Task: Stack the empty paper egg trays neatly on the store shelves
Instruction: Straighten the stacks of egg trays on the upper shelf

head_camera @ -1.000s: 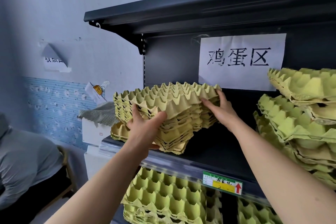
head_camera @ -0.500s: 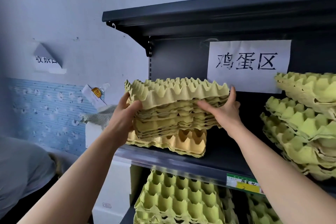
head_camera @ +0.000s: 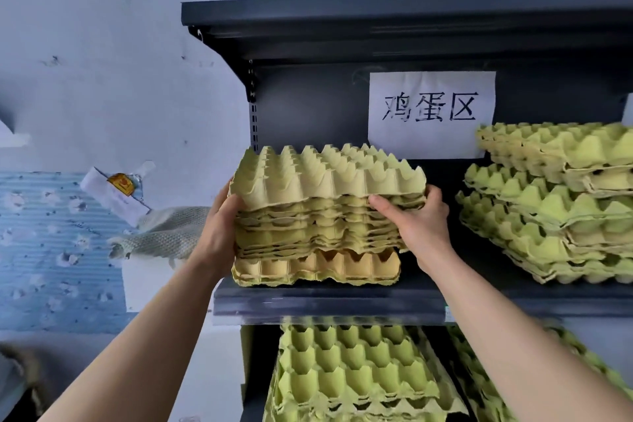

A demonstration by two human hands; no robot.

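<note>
While both hands clasp the pile, shelf [head_camera: 325, 301]: dark metal, middle level of the unit.
Right pile [head_camera: 555, 209]: green trays, untidy, at the right end of that shelf.
Lower pile [head_camera: 352, 373]: green trays on the level beneath.
Tray stack [head_camera: 325, 202]: nested yellow-green trays at the shelf's left end, directly over the orange tray.
Sign [head_camera: 431, 113]: white paper on the back panel.
Orange tray [head_camera: 318, 267]: lies on the shelf, bottommost.
Left hand [head_camera: 219, 233]: wraps the stack's left side.
Right hand [head_camera: 421, 226]: grips its right corner, thumb across the front.
</note>
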